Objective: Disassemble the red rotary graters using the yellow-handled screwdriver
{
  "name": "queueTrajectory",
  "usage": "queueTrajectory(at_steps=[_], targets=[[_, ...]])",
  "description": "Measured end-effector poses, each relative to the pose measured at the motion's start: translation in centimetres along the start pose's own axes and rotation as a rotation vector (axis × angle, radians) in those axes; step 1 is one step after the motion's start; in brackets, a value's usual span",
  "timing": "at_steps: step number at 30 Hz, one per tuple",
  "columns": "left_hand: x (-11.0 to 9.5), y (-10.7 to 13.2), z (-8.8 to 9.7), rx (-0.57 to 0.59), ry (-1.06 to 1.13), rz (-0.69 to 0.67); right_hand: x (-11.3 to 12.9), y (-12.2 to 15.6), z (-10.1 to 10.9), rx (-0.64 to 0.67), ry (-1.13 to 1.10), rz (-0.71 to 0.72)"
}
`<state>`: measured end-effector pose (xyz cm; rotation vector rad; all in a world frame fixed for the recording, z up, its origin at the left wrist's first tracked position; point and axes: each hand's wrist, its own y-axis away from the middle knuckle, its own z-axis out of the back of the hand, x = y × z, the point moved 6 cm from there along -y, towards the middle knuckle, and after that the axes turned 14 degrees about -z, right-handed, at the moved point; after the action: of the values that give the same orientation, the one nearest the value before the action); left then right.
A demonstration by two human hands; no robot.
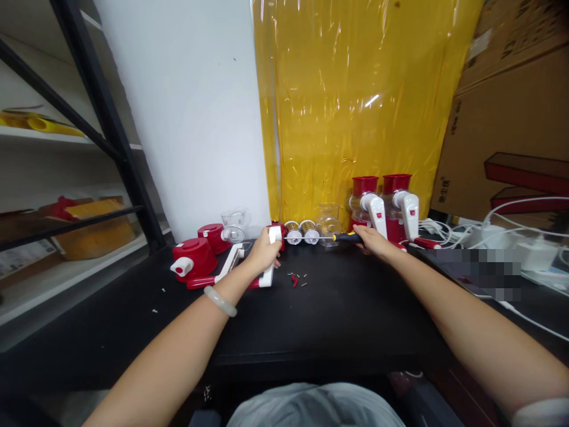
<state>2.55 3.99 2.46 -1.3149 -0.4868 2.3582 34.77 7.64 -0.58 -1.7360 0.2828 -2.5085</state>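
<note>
My left hand (263,252) is closed round a white and red crank part (272,261) that stands on the black table (338,314). My right hand (372,239) grips a screwdriver (344,238) with a black and yellow handle; its shaft points left toward the part in my left hand. Small screws and a red bit (296,277) lie loose on the table between my hands. A pale bangle sits on my left wrist.
Red bases (195,256) and a clear cup (235,224) lie at the left. Metal drums (301,232) and a clear jar (329,223) stand at the back, two assembled red and white grinders (386,204) beside them. White cables (498,237) at right, shelving at left, cardboard boxes behind.
</note>
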Motion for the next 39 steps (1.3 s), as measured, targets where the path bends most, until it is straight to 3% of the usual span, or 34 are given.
queueTrajectory(at_steps=[4, 15, 29, 39], targets=[[0.3, -0.1, -0.1, 0.009, 0.009, -0.001, -0.3, 0.0, -0.3, 0.039, -0.034, -0.104], [0.0, 0.0, 0.0, 0.012, 0.041, 0.013, -1.0, -0.6, -0.6, 0.061, -0.19, -0.132], [1.1, -0.3, -0.2, 0.022, 0.025, 0.066, -0.6, -0.8, -0.3, 0.072, -0.424, -0.082], [1.2, -0.3, -0.4, 0.021, 0.049, 0.063, 0.4, -0.2, 0.1, 0.155, -0.569, -0.081]])
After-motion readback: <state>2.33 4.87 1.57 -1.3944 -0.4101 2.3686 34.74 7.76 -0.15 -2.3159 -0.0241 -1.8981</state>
